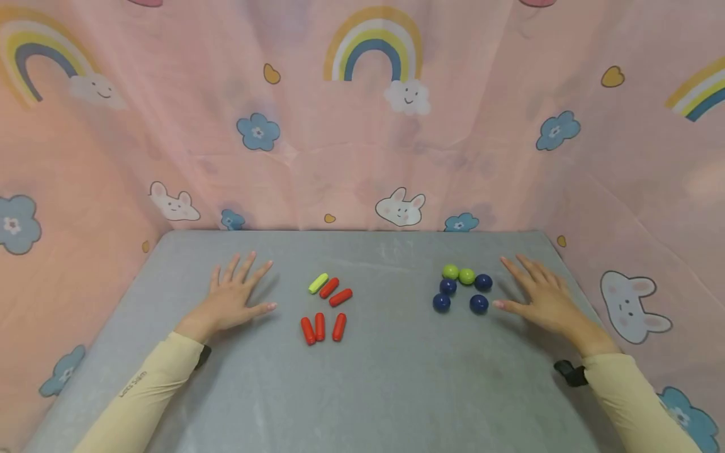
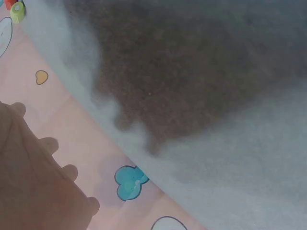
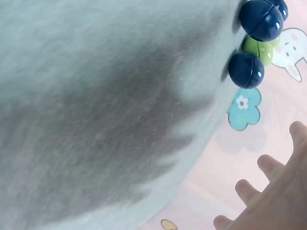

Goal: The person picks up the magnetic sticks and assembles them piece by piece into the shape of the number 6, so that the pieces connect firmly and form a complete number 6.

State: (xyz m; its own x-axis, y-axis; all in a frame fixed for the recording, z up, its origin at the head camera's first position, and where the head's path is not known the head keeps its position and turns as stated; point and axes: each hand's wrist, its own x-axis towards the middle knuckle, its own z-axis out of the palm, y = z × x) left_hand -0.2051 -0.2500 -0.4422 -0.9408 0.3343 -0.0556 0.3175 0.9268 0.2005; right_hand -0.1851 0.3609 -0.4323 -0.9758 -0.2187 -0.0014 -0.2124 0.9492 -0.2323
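Note:
My left hand (image 1: 231, 301) hovers over the left part of the table with its fingers spread, holding nothing. To its right lie several small red capsule-shaped pieces (image 1: 320, 327) and one yellow-green piece (image 1: 318, 283) of the same shape. On the other side, my right hand (image 1: 542, 301) is spread too, with nothing in its grasp. Its thumb tip comes close to a glossy dark blue ball (image 1: 478, 304), one of several, which sit beside two lime green balls (image 1: 467, 276). The right wrist view shows a seam around a blue ball (image 3: 246, 70).
The grey table (image 1: 391, 390) ends at a straight back edge. Pink cloth (image 1: 340, 163) printed with rainbows, rabbits and flowers hangs behind it and along both sides. A dark band (image 1: 571, 374) is at the right wrist, below a pale yellow sleeve (image 1: 629, 396).

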